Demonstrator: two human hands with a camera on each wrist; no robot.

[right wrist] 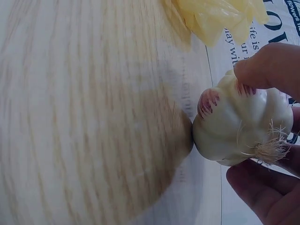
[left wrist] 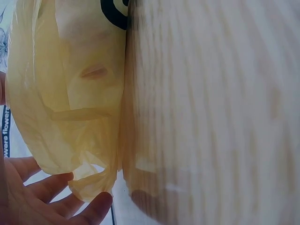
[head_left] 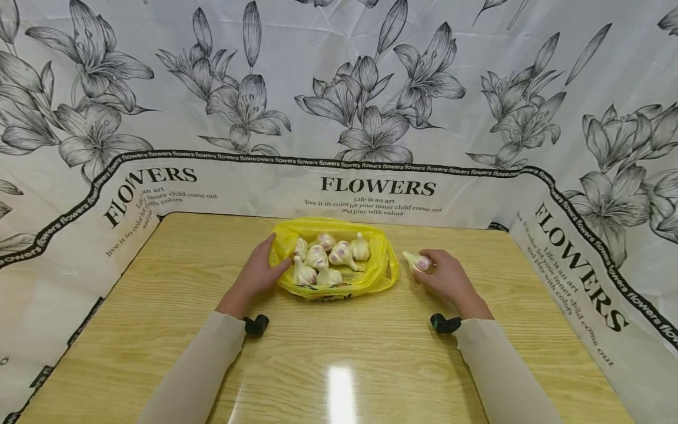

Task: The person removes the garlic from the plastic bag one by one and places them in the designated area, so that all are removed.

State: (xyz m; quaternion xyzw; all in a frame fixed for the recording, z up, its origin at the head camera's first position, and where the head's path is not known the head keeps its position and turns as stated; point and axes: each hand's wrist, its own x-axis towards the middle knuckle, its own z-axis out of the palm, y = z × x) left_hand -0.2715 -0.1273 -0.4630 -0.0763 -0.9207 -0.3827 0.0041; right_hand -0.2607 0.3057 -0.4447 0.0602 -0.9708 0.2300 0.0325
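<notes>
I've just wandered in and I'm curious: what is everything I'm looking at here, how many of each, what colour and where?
Wooden table: 1, light yellow-brown, under everything else
Floral-printed backdrop: count unclear, white with black flowers and "FLOWERS" lettering, behind the table and along both sides
Plastic bag: 1, yellow, towards the table's far edge, mouth open
Garlic bulbs: 7 visible, off-white with purple streaks, in the bag
Single garlic bulb: 1, off-white with purple streaks, right of the bag
Wrist cameras: 2, black, one at each cuff
Sleeves: 2, beige, along both forearms
Left hand: 1, bare, at the bag's left end
Right hand: 1, bare, holding the single bulb
</notes>
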